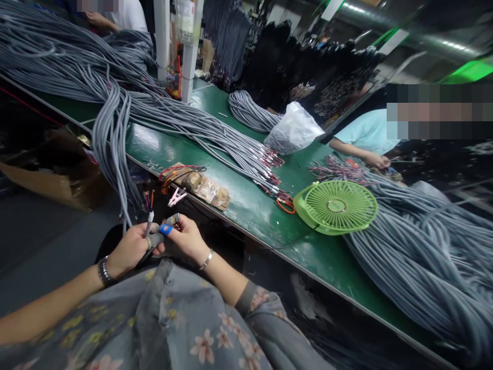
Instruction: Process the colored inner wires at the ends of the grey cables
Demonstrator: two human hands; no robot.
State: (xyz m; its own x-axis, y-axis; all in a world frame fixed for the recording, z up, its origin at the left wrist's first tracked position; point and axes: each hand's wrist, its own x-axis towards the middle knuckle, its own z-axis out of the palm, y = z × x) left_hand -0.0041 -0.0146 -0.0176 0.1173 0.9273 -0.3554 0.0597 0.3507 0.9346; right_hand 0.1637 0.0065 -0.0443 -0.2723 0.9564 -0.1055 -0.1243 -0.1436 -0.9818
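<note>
Low in front of my body, my left hand (133, 247) is closed around a grey cable (148, 226). The cable's end points up past the fingers, with a white band and several thin coloured wires (148, 199) fanning out. Close against it, my right hand (189, 241) is pinched shut, with blue tape (166, 229) on the thumb and grey wrap on other fingers. What lies between its fingertips is mostly hidden. A bundle of grey cables (111, 123) hangs over the table edge just beyond my left hand.
On the green table (231, 180) lie long grey cable bundles (215, 136), a taped block (204, 189) with a pink clip (177, 197), a green fan (336, 206) and a white plastic bag (295, 128). Two people work across the table. A cardboard box (50, 174) stands at left.
</note>
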